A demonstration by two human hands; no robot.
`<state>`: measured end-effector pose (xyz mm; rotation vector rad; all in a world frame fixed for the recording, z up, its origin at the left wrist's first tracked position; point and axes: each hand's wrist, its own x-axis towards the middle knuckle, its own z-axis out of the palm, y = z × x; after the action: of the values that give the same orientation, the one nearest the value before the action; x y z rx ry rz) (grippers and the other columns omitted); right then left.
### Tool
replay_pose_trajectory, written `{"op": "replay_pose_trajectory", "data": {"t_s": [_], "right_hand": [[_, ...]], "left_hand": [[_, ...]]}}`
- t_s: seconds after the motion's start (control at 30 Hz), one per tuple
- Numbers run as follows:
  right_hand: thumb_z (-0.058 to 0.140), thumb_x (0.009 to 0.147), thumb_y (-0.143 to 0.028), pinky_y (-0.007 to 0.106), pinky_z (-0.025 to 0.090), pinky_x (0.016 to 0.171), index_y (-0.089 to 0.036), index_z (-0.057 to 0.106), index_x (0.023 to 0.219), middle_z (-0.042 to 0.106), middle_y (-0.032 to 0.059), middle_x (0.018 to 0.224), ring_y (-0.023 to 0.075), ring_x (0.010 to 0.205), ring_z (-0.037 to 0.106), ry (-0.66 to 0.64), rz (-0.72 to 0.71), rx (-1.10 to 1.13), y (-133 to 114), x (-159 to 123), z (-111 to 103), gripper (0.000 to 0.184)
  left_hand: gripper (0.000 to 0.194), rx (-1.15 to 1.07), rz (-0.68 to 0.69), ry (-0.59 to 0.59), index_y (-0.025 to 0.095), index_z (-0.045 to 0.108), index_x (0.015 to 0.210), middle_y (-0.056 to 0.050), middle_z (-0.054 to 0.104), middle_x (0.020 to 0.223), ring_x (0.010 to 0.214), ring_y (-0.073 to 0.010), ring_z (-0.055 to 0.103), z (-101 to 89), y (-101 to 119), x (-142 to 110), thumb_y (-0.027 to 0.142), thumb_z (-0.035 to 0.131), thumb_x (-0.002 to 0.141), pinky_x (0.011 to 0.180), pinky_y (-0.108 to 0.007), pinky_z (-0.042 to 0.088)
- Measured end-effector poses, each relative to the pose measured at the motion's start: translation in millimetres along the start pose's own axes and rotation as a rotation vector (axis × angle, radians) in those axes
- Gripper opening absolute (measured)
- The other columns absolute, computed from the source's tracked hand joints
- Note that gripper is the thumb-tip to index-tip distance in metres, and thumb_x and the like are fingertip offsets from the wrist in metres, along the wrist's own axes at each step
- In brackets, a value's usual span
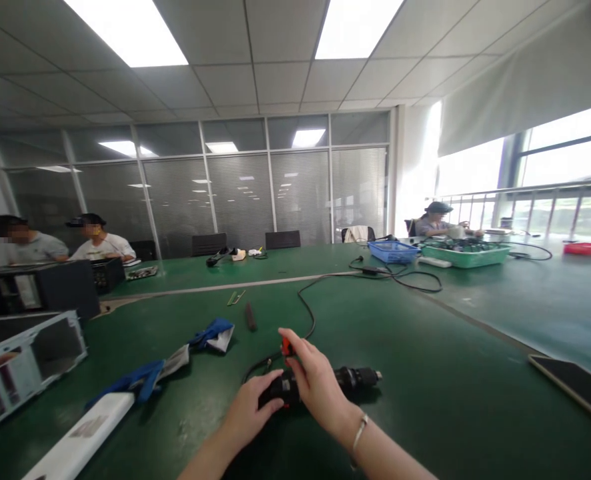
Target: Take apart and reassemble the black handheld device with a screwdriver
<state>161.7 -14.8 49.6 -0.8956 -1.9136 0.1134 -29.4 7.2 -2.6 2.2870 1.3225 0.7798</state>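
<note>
A black electric screwdriver (358,378) with a tapered tip lies near the front of the green table, its tip pointing right. My left hand (253,407) grips its rear end, thumb and fingers around the body. Over the middle of the tool, my right hand (318,383) pinches a small orange-red piece (286,346) between thumb and fingers. Whether that piece is fixed to the screwdriver is hidden. A black cable (311,310) loops behind the hands and runs across the table.
Left of my hands lie blue-and-grey gloves (150,379), a white bar (85,437) and a metal case frame (30,370). A dark stick (250,317) lies ahead. Blue (393,252) and green (470,256) baskets stand at the back right; a phone-like slab (578,387) lies right. Several people sit farther off.
</note>
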Motion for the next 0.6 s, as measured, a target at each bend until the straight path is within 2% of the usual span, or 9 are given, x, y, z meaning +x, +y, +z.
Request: {"op": "replay_pose_trajectory", "data": {"t_s": [0.17, 0.23, 0.4, 0.6], "right_hand": [[0.048, 0.090, -0.010, 0.042, 0.050, 0.086, -0.030, 0.039, 0.138, 0.061, 0.0057, 0.108, 0.0239, 0.095, 0.057, 0.023, -0.019, -0.088, 4.4, -5.6, -3.0, 0.053], [0.044, 0.091, -0.009, 0.041, 0.051, 0.086, -0.030, 0.038, 0.140, 0.061, 0.0059, 0.109, 0.0231, 0.097, 0.057, 0.011, -0.081, -0.055, 6.2, -8.2, -2.2, 0.053], [0.035, 0.090, -0.002, 0.036, 0.048, 0.097, -0.031, 0.030, 0.146, 0.054, 0.0056, 0.128, 0.0193, 0.112, 0.053, -0.041, -0.207, 0.092, 7.0, -15.5, 0.9, 0.063], [0.039, 0.094, -0.009, 0.033, 0.050, 0.093, -0.031, 0.034, 0.143, 0.054, 0.0067, 0.122, 0.0182, 0.109, 0.055, 0.108, -0.170, 0.173, 8.1, -19.2, 3.1, 0.055]], "left_hand": [[0.050, -0.021, -0.038, 0.028, 0.024, 0.061, 0.125, -0.006, 0.070, 0.112, 0.101, -0.0260, 0.064, 1.8, -2.4, -0.7, 0.028, 0.067, 0.076, 0.092, -0.034, 0.047], [0.050, -0.028, -0.041, 0.042, 0.025, 0.062, 0.124, -0.005, 0.069, 0.115, 0.103, -0.0260, 0.063, 2.7, -2.0, -1.6, 0.026, 0.068, 0.075, 0.093, -0.033, 0.046], [0.051, -0.030, -0.023, 0.057, 0.025, 0.062, 0.124, -0.005, 0.068, 0.118, 0.106, -0.0258, 0.062, 4.5, -2.2, -2.2, 0.023, 0.069, 0.073, 0.097, -0.033, 0.044], [0.052, 0.015, -0.038, 0.030, 0.026, 0.060, 0.127, -0.006, 0.068, 0.114, 0.101, -0.0251, 0.062, 2.1, -1.5, -4.0, 0.027, 0.069, 0.076, 0.093, -0.033, 0.045]]}}
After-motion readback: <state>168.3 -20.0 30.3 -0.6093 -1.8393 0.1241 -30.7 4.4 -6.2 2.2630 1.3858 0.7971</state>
